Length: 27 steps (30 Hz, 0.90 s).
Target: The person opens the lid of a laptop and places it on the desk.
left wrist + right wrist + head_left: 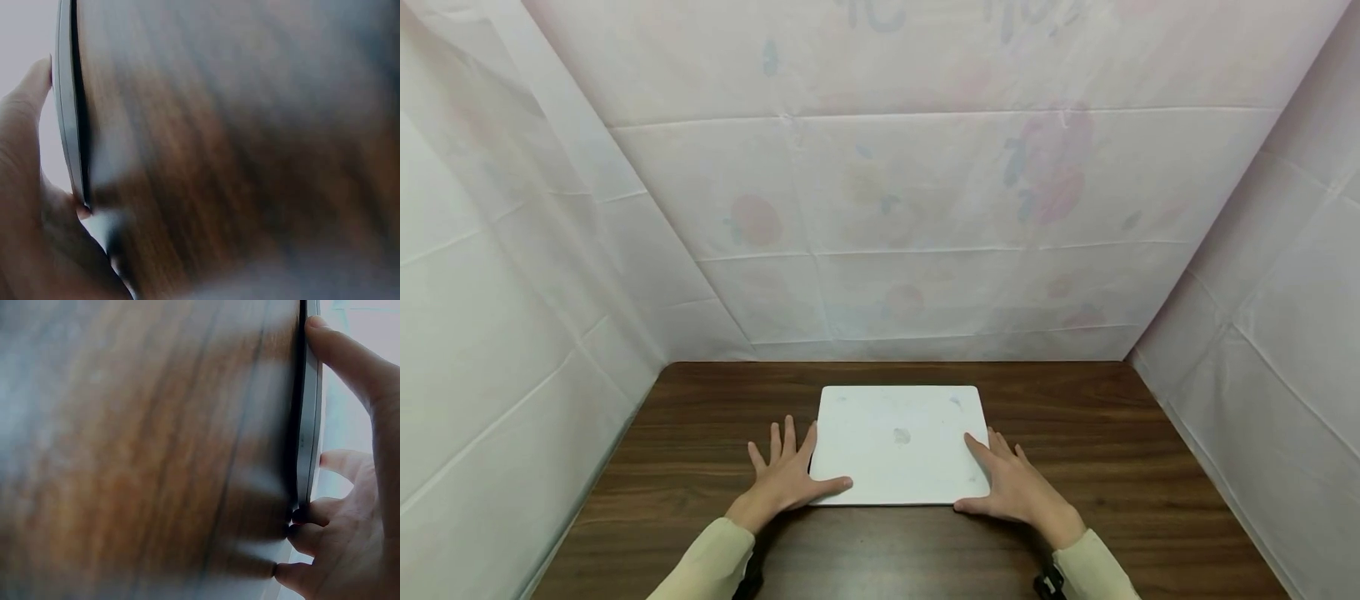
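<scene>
A closed silver-white laptop (887, 467) with a grey apple logo lies flat on the table, its front edge towards me. My left hand (786, 479) is at its left side, fingers spread, with the thumb lying over the front left of the lid and the index finger along the side edge. My right hand (1018, 487) is at the right side. Its thumb touches the front edge, its index finger rests on the lid, and the other fingers extend past the side. Both wrist views show the laptop's thin edge (308, 425) beside the fingers.
The dark brown wooden table (700, 467) has rounded far corners. White cloth with faded fruit prints hangs behind it (910, 183) and along both sides. Beige sleeves (711, 558) cover the forearms, and dark straps show at the wrists.
</scene>
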Each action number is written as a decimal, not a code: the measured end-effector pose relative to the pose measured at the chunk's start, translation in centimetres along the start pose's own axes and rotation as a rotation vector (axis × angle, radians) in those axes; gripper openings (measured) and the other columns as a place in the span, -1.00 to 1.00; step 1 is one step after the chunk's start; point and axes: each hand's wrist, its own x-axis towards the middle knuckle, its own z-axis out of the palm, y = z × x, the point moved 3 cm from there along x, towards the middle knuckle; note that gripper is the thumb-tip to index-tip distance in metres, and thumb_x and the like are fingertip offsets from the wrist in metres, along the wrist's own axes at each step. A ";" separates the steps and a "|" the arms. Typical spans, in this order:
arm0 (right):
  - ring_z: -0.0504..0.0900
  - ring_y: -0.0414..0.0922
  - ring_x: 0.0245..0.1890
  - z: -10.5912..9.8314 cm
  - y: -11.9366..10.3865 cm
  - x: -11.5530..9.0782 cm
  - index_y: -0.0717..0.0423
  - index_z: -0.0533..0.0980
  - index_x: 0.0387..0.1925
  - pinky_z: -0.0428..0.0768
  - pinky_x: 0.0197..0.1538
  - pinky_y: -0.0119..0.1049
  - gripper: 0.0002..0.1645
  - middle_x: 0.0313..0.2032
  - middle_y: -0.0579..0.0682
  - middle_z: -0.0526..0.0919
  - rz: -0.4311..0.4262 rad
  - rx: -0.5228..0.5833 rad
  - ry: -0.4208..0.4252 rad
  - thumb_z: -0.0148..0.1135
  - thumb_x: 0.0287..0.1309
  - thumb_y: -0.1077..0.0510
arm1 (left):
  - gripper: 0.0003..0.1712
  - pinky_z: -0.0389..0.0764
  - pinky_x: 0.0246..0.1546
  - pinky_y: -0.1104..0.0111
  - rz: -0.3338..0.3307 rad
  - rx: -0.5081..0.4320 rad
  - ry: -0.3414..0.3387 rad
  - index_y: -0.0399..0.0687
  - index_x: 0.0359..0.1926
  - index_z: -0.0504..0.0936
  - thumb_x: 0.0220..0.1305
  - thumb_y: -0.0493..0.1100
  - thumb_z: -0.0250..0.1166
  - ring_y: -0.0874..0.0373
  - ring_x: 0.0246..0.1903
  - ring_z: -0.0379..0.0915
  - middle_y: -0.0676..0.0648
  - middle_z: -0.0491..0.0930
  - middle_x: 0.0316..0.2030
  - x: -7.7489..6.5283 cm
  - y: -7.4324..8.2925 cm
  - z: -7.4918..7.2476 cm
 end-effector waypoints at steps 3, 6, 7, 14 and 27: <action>0.08 0.29 0.58 0.0 0.0 -0.2 -0.02 0.20 0.59 0.10 0.48 0.42 0.41 0.55 0.43 0.08 -0.002 0.006 0.000 0.38 -0.15 -0.66 | 0.51 -0.69 0.27 -0.52 -0.005 0.006 -0.003 0.04 0.68 -0.12 -0.06 0.77 0.19 -0.43 0.57 -0.68 -0.38 -0.52 0.61 -0.1 0.1 0.0; 0.09 0.29 0.58 0.0 0.0 -0.2 -0.02 0.20 0.59 0.10 0.48 0.42 0.41 0.55 0.43 0.09 -0.001 0.011 -0.001 0.38 -0.15 -0.66 | 0.51 -0.68 0.27 -0.52 -0.003 0.004 0.000 0.03 0.68 -0.12 -0.06 0.76 0.21 -0.43 0.57 -0.66 -0.39 -0.49 0.61 -0.3 0.3 0.0; 0.09 0.30 0.58 0.0 0.1 -0.3 -0.01 0.20 0.59 0.10 0.48 0.42 0.41 0.55 0.43 0.09 -0.001 0.011 -0.001 0.38 -0.15 -0.66 | 0.51 -0.68 0.28 -0.52 -0.004 0.004 -0.003 0.03 0.68 -0.12 -0.05 0.76 0.21 -0.42 0.57 -0.66 -0.39 -0.49 0.61 -0.3 0.3 0.0; 0.07 0.30 0.58 0.0 0.0 -0.6 -0.01 0.21 0.59 0.10 0.48 0.41 0.41 0.55 0.42 0.08 0.007 0.012 -0.002 0.41 -0.16 -0.64 | 0.51 -0.66 0.28 -0.53 0.002 -0.008 -0.011 0.01 0.68 -0.12 -0.05 0.75 0.22 -0.43 0.57 -0.68 -0.40 -0.51 0.60 -0.6 0.4 0.1; 0.06 0.29 0.59 -0.3 0.1 -0.7 -0.03 0.21 0.59 0.11 0.50 0.37 0.40 0.55 0.42 0.08 0.009 0.010 -0.017 0.40 -0.16 -0.65 | 0.50 -0.70 0.29 -0.49 -0.002 -0.016 -0.012 0.04 0.68 -0.16 -0.03 0.76 0.19 -0.40 0.57 -0.70 -0.36 -0.52 0.61 -0.9 0.7 0.3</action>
